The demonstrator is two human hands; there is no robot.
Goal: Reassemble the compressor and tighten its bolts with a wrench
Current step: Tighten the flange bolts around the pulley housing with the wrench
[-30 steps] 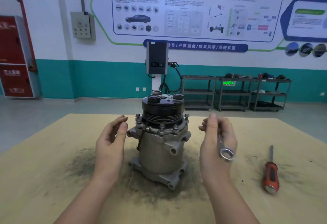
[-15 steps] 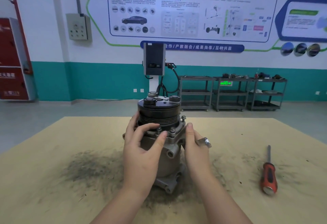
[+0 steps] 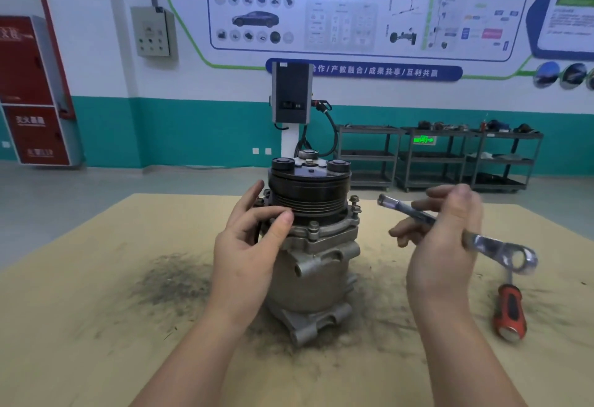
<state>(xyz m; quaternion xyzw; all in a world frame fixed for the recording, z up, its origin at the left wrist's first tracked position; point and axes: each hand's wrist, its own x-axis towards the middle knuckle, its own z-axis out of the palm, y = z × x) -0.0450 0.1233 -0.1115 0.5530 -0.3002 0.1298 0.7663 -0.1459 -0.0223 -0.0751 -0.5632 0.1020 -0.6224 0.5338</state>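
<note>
The grey compressor stands upright in the middle of the tan table, its black ribbed pulley on top. Several bolts stick up from its flange. My left hand holds the compressor's left side, thumb against the pulley's lower edge and fingers curled round the flange. To the right of the compressor, apart from it, my right hand grips the middle of a silver wrench. The wrench's ring end points down and right, its other end up and left toward the bolts.
A red-handled screwdriver lies on the table at the right, just under the wrench's ring end. Dark grit is spread round the compressor's base. Beyond the table are a charging post and metal shelf carts.
My right hand has drawn away from the compressor to the right and raised the wrench into plain view. My left hand stays on the compressor's left side.
</note>
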